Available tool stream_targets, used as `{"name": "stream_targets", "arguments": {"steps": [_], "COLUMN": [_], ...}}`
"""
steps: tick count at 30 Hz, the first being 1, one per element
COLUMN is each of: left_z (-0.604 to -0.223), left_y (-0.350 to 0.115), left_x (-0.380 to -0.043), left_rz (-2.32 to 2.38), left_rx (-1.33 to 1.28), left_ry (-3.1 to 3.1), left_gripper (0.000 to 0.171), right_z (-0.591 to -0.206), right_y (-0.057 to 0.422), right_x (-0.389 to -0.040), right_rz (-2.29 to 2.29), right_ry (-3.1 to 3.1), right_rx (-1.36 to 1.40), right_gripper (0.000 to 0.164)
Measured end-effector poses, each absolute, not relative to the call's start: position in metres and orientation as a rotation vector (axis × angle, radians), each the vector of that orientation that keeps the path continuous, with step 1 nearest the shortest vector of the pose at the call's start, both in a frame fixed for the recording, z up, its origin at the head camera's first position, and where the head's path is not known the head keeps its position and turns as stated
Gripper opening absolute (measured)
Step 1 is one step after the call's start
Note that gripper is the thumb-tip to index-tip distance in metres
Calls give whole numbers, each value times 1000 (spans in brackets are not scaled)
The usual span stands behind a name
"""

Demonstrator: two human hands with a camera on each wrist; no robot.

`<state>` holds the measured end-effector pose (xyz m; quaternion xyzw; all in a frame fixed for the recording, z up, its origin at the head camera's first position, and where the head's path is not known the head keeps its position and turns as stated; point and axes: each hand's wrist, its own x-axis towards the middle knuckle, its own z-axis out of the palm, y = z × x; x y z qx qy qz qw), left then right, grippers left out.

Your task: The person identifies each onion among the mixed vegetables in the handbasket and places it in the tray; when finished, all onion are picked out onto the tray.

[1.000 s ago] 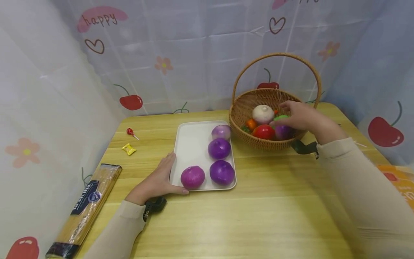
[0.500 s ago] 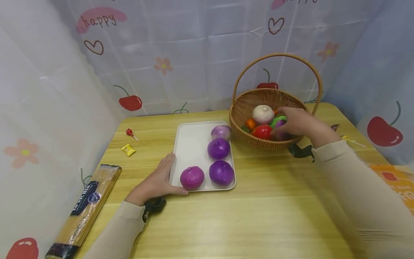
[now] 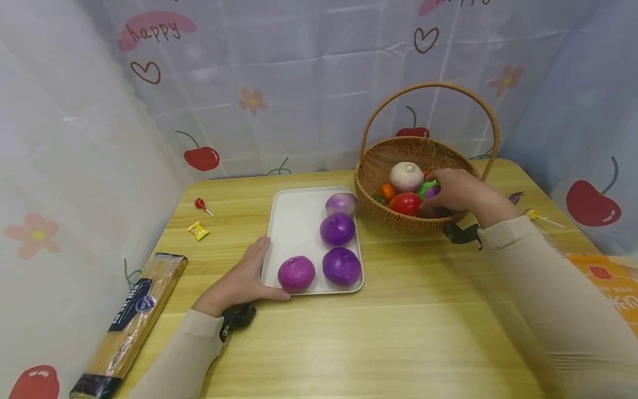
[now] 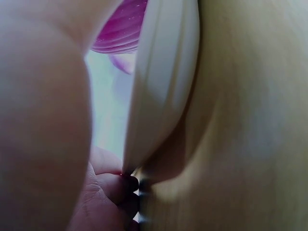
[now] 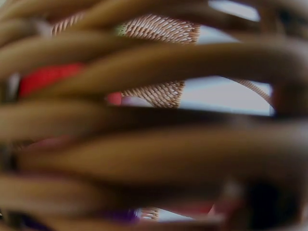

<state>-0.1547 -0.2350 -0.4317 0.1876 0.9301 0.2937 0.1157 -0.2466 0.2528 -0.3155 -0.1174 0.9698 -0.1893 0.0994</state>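
At the front-left corner of a white tray (image 3: 294, 221), my left hand (image 3: 239, 280) rests with fingers along the left side and thumb along the front edge. A magenta onion (image 3: 296, 273) lies by the thumb. Two purple onions (image 3: 337, 229) and a paler purple onion (image 3: 341, 204) line the tray's right side. My right hand (image 3: 458, 191) reaches into the wicker basket (image 3: 399, 220), fingers and thumb curled round a purple eggplant (image 3: 432, 192) with a green cap. The hand covers much of it. Basket weave (image 5: 144, 144) blocks most of the right wrist view.
Beside the eggplant are a white turnip-like vegetable (image 3: 406, 177), a red tomato (image 3: 406, 204) and an orange pepper (image 3: 387, 192). A lollipop (image 3: 200, 204), yellow candy (image 3: 198, 230) and spaghetti pack (image 3: 134, 316) lie left. At right are a yellow lollipop (image 3: 535, 215) and orange packet (image 3: 610, 282).
My right hand has lowered into the basket and closed its fingers round the eggplant. The left hand and the onions on the tray stay in place.
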Motion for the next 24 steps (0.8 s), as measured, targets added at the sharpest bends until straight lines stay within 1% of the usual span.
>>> {"name": "stream_targets", "arguments": {"steps": [8,19,24], "left_z": [-432,-432,-432], "left_y": [-235,-235,-235], "left_x": [-155,-154,-154], "left_rz": [860,865,873], "left_rx": [547,550,548], "left_ry": [2722,2727,2725], "left_gripper": [154,155,154], "right_z": [-316,-317,-316], "right_y": [254,256,256], "right_x": [-247,-246,-245], "right_rz": [-551,-599,-633], "right_ry": [2875,2904,2911], "right_rx": [-337,-326,-329], "right_gripper": [72,60,60]}}
